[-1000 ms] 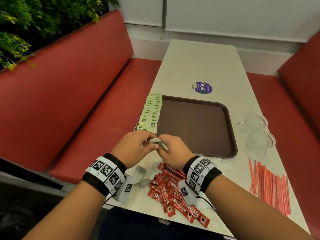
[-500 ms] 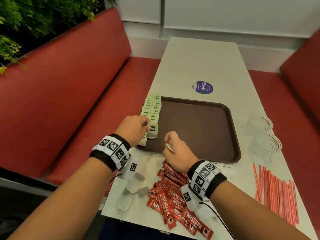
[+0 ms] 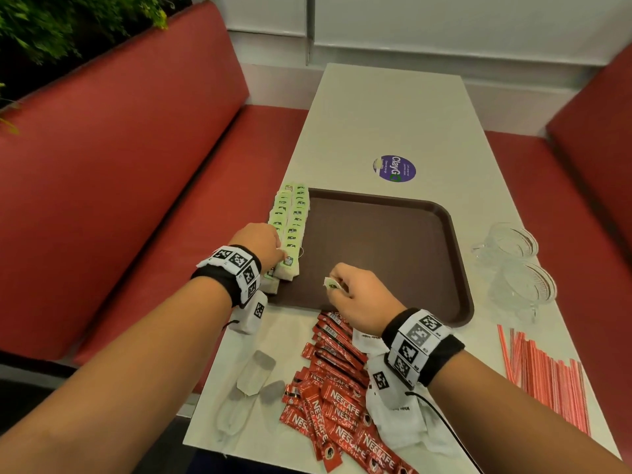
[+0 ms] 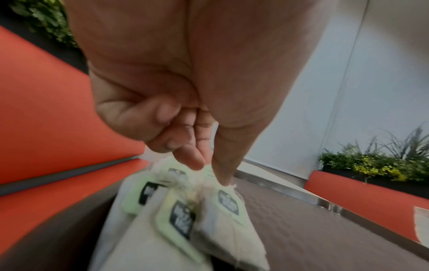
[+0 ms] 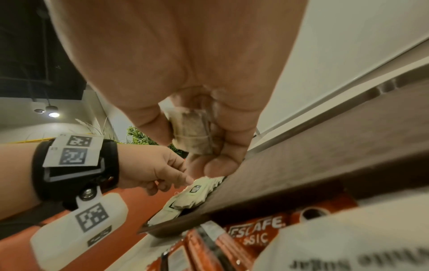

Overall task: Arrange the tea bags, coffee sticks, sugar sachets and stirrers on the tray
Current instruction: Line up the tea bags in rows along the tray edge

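A brown tray (image 3: 393, 241) lies mid-table. Two rows of tea bags (image 3: 290, 217) with green tags run along its left rim. My left hand (image 3: 282, 256) is at the near end of the rows, and its thumb and forefinger pinch the top of the nearest tea bag (image 4: 228, 199). My right hand (image 3: 337, 285) hovers over the tray's near edge, fingers curled round another tea bag (image 5: 192, 135) whose green tag (image 3: 331, 284) sticks out. Red coffee sticks (image 3: 335, 398), white sugar sachets (image 3: 400, 415) and red-striped stirrers (image 3: 547, 374) lie on the table in front of the tray.
Two loose tea bags (image 3: 254, 374) lie near the table's front left corner. Two glass cups (image 3: 513, 261) stand right of the tray. A purple sticker (image 3: 394, 168) is on the table beyond the tray. Red bench seats flank the table.
Both hands were together on a tea bag near the tray's front. The left hand has carried one bag to the near end of the rows; the right stays over the tray's near edge with another.
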The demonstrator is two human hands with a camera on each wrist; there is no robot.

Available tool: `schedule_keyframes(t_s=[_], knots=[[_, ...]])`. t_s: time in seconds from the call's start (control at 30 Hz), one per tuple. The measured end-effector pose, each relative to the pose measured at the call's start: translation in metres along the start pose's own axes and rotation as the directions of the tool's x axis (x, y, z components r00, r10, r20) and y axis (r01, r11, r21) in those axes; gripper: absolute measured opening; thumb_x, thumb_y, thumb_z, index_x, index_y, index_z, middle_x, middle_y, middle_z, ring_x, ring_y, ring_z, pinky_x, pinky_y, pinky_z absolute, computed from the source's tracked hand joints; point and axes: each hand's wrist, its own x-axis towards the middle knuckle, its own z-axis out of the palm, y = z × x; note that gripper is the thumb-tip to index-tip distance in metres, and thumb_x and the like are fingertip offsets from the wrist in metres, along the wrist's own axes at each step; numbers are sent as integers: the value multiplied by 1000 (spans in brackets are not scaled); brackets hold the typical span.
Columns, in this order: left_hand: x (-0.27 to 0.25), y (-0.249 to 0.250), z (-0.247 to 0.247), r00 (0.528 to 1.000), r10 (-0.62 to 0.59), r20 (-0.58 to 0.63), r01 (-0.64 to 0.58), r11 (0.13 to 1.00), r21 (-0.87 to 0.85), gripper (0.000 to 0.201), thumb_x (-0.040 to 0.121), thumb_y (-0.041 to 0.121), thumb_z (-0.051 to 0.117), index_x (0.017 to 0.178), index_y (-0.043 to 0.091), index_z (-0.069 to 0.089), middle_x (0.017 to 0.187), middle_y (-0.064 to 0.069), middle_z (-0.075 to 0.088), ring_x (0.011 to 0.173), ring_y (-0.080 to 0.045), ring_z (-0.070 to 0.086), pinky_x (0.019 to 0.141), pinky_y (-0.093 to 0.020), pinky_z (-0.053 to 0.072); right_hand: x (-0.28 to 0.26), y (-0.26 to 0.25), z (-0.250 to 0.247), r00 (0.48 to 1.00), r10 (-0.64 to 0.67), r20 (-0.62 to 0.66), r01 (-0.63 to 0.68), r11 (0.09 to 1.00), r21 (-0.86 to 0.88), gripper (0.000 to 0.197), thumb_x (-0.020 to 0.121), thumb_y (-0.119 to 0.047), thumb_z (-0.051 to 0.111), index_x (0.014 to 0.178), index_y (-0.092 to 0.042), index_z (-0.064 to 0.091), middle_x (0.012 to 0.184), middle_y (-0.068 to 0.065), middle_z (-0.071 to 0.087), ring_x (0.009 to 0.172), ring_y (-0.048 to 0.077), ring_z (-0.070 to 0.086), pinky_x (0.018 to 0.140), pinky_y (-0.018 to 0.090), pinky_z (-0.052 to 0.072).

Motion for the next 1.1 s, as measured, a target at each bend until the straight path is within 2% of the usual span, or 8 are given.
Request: schedule_keyframes(t_s=[0.2, 0.3, 0.6, 0.77, 0.87, 0.93, 1.0, 1.1], knots=[[-3, 13, 10, 993, 19, 114, -37, 987, 159, 38, 74, 54, 76, 87, 20, 65, 85, 1, 66, 76, -20, 64, 68, -33, 56, 7, 7, 3, 1000, 2, -13, -2, 999, -44, 14, 100, -34, 52, 96, -20, 56, 82, 0, 66, 70, 18, 66, 67, 43, 57], [-1, 19, 20, 995, 21, 99, -43, 973, 228, 45, 76, 61, 72, 76, 19, 56, 74, 1, 60, 65, -18, 58, 57, -29, 47, 8, 8, 2, 1000, 5, -21, -5, 1000, -14, 11, 100, -32, 54, 96, -23, 56, 81, 0, 67, 69, 19, 68, 68, 45, 58], [-1, 26, 22, 997, 25, 66, -38, 977, 209, 36, 82, 48, 69, 81, 17, 52, 69, 0, 51, 69, -23, 56, 60, -30, 46, 10, 4, 0, 1000, 0, -16, 0, 1000, 8, 7, 100, -23, 56, 100, -21, 63, 77, -8, 65, 69, 13, 66, 70, 34, 57], [-9, 22, 12, 992, 125, -15, -123, 985, 121, 39, 88, 62, 55, 85, 23, 58, 76, 3, 59, 74, -20, 58, 62, -31, 45, 15, 6, 1, 998, -20, -52, 17, 998, -57, 11, 99, -22, 57, 98, -15, 66, 84, -4, 64, 80, 15, 62, 76, 34, 52], [-26, 20, 3, 943, 324, -77, -333, 915, -227, 38, 96, 58, 45, 86, 25, 62, 75, 6, 61, 75, -16, 58, 65, -32, 46, 18, 6, 1, 997, -20, -78, 15, 997, -69, 15, 99, -24, 57, 96, -12, 65, 88, 1, 65, 83, 18, 62, 78, 38, 52], [-42, 20, -3, 895, 441, -74, -435, 822, -368, 32, 94, 56, 52, 85, 28, 66, 71, 10, 63, 66, -2, 57, 63, -22, 47, 20, 6, 2, 994, -30, -103, 24, 998, -62, 15, 99, -25, 58, 92, -14, 65, 87, 0, 64, 81, 18, 61, 75, 37, 51], [-51, 19, -6, 846, 529, -75, -522, 790, -320, 16, 91, 44, 65, 90, 29, 69, 66, 18, 57, 62, 5, 51, 56, -11, 38, 21, 3, 2, 991, -49, -127, 44, 998, -42, 15, 98, -27, 60, 88, -18, 64, 86, -3, 61, 78, 14, 58, 70, 31, 48], [-50, 14, -6, 810, 569, -141, -585, 774, -240, 6, 92, 30, 67, 96, 27, 70, 73, 18, 59, 69, 6, 53, 60, -10, 35, 23, 0, 4, 990, -65, -124, 57, 996, -62, 16, 97, -30, 62, 88, -18, 64, 83, -4, 57, 74, 13, 53, 64, 27, 38]])
